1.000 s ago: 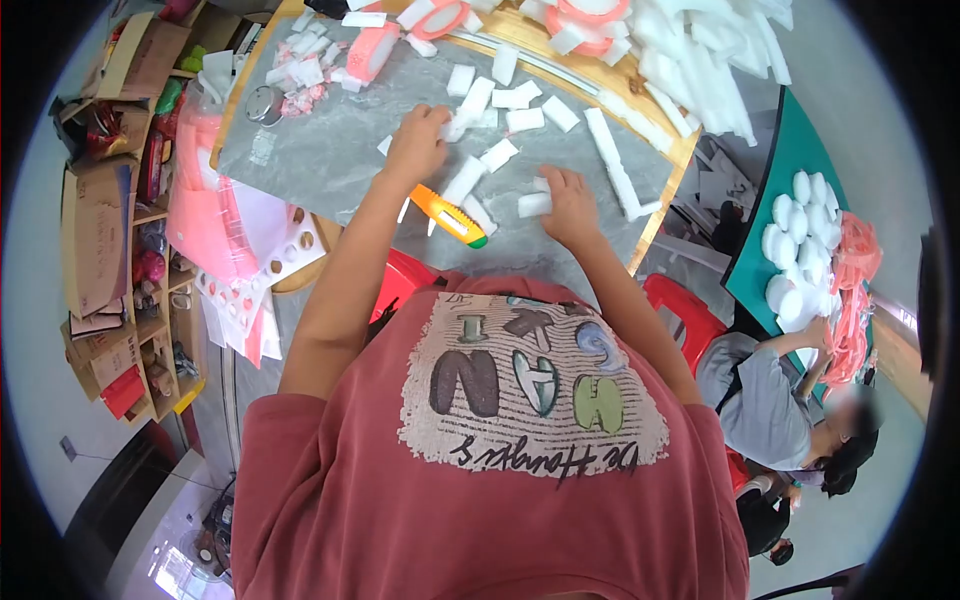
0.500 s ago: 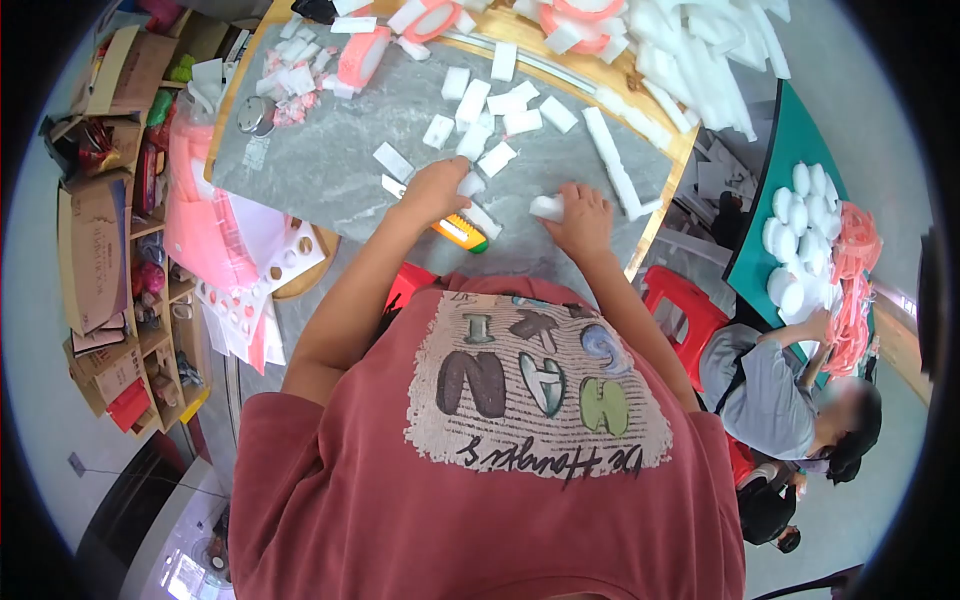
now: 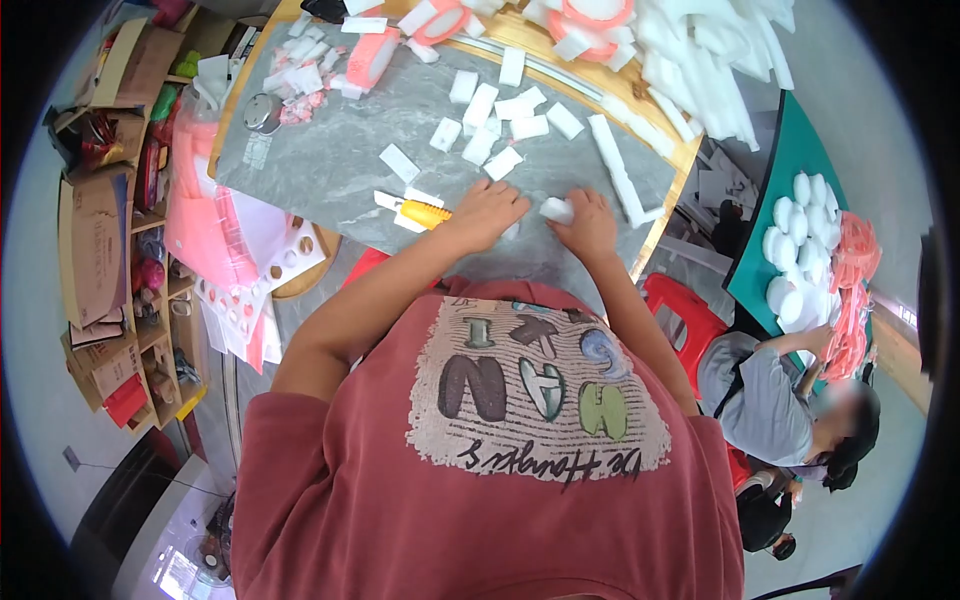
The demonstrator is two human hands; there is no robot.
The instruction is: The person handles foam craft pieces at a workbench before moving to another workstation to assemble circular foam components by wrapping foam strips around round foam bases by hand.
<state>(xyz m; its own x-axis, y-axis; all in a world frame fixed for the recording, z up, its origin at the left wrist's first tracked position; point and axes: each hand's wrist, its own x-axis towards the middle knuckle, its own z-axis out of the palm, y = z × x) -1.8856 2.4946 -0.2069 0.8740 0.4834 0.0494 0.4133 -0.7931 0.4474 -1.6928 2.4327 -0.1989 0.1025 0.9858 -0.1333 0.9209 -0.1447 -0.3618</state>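
My left hand (image 3: 490, 215) rests on the grey table with fingers curled down over a small white foam piece (image 3: 512, 231), mostly hidden beneath it. Just left of that hand is a yellow utility knife (image 3: 425, 213), its blade end pointing left and its other end out of sight by my wrist. A thin white foam strip (image 3: 427, 197) lies beside the knife. My right hand (image 3: 588, 225) is closed on a white foam block (image 3: 557, 210), held near the tabletop. Several loose foam blocks (image 3: 480, 103) are scattered beyond both hands.
A long foam bar (image 3: 617, 170) lies to the right. Pink-banded rolls (image 3: 373, 58), foam scraps (image 3: 300, 75) and a round metal tin (image 3: 262, 113) sit at the left. Foam strips (image 3: 690, 50) are heaped at the back. A person (image 3: 760, 390) works at the green table (image 3: 765, 225).
My left hand has shifted right, closer to my right hand, uncovering more of the table near the knife. The knife has turned flatter. My right hand still holds the foam block.
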